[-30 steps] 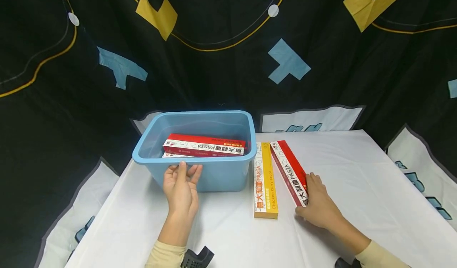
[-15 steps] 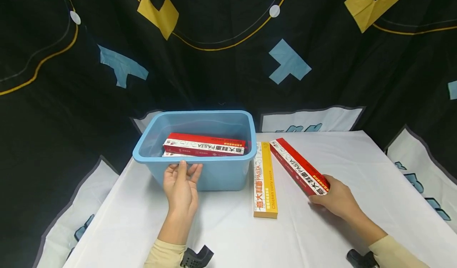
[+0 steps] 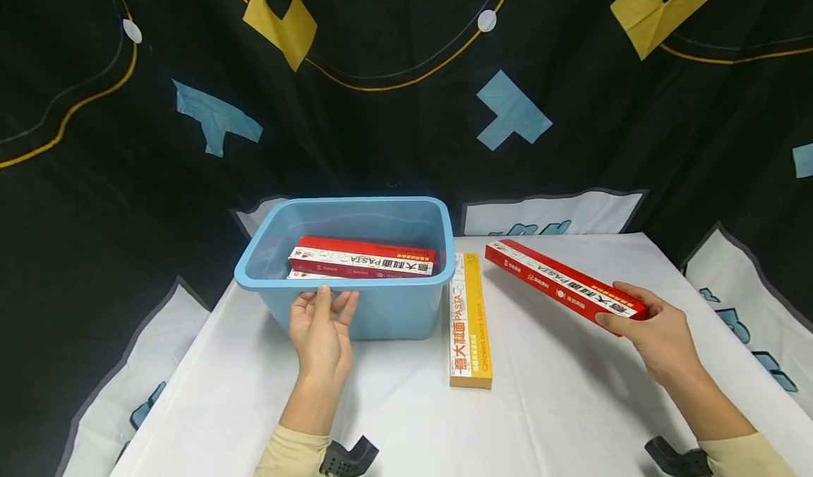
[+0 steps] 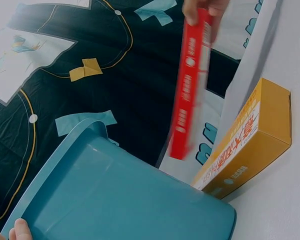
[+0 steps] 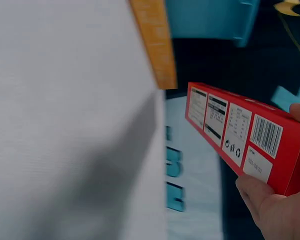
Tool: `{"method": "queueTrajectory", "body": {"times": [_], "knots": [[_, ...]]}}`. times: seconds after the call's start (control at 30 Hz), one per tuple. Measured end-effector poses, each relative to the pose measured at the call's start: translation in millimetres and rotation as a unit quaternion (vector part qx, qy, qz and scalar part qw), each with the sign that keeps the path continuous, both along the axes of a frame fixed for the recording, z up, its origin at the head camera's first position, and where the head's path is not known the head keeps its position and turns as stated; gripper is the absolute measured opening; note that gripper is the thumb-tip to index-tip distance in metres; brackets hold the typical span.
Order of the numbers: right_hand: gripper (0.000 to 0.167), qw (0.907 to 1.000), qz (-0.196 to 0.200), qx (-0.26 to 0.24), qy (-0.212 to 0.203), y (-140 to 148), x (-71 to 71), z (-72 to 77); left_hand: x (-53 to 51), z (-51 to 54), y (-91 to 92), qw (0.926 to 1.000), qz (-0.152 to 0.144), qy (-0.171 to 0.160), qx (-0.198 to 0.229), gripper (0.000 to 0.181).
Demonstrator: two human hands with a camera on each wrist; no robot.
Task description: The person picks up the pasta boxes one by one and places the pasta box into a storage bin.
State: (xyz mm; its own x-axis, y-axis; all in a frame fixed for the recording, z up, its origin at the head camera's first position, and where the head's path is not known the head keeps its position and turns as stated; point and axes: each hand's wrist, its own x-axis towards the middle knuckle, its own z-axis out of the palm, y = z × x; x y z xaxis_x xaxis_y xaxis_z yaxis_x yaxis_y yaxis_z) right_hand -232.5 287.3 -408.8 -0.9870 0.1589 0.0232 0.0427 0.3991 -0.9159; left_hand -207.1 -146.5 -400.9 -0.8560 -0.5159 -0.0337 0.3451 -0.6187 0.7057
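Observation:
My right hand (image 3: 663,336) grips the near end of a red pasta box (image 3: 552,278), thumb on one side and fingers on the other. The box is tilted and raised off the table, its shadow falling below it; its printed red side (image 5: 232,127) faces the right wrist camera. My left hand (image 3: 322,343) holds the near rim of a light blue plastic bin (image 3: 387,315), with fingertips just under the lip. Inside that bin lies another red pasta box (image 3: 362,260) over a mostly hidden one. Beside the bin, a yellow pasta box (image 3: 471,322) lies flat on the table.
A white cloth covers the table (image 3: 571,420). Behind it hangs a black curtain (image 3: 394,131) with yellow and blue patches. The yellow box lies between the bin and my right hand.
My right hand has lifted the red pasta box off the table and moved right and away, swinging the box toward a flatter angle. The left hand and bin have stayed in place.

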Motion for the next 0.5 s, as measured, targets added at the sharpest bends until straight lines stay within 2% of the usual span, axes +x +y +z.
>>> {"method": "queueTrajectory", "body": {"times": [0.13,0.3,0.4,0.5], "knots": [[0.071,0.9959,-0.005,-0.083,0.036,4.4,2.9,16.4,1.1,-1.0,-0.1,1.0,0.0,0.0,-0.001,0.03],[0.063,0.975,0.034,-0.202,0.086,-1.1,3.3,40.7,0.6,-1.2,0.0,1.0,0.0,0.004,-0.007,0.031],[0.06,0.9662,0.064,-0.225,0.108,-13.8,1.0,54.1,0.4,-1.4,0.1,1.0,0.0,0.006,-0.008,0.03],[0.058,0.96,0.099,-0.225,0.134,-30.5,-4.3,65.4,0.2,-1.8,-0.1,0.9999,0.001,0.011,-0.006,0.029]]}}
